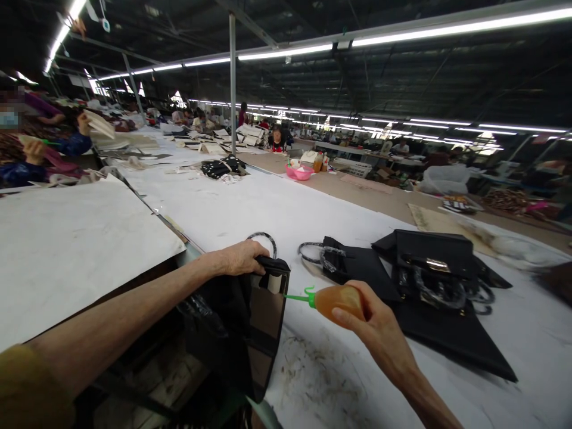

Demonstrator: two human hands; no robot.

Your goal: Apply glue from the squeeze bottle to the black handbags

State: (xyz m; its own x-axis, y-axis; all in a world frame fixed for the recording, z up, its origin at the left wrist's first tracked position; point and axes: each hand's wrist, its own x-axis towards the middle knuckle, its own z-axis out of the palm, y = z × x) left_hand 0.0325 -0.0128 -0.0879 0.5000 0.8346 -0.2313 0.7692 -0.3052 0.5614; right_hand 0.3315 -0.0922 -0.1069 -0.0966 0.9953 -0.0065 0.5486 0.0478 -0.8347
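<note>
My right hand (369,316) is wrapped round a squeeze bottle (337,302) of amber liquid with a thin green nozzle. The nozzle points left, its tip close to the edge of a black bag (268,322). Gripping the top edge of that bag is my left hand (243,257), its fingers curled over the rim. The bag is tilted at the table's edge, with a brown inner face showing and a plastic-wrapped handle (266,238) behind it. Its lower part is dark and hard to make out.
More black bags (433,280) with wrapped handles lie to the right on the white-covered table (250,205). Farther back are a pink basin (299,173) and a dark dotted bundle (223,168). At far left a co-worker's hands (33,150) hold things. A metal post (233,83) rises behind.
</note>
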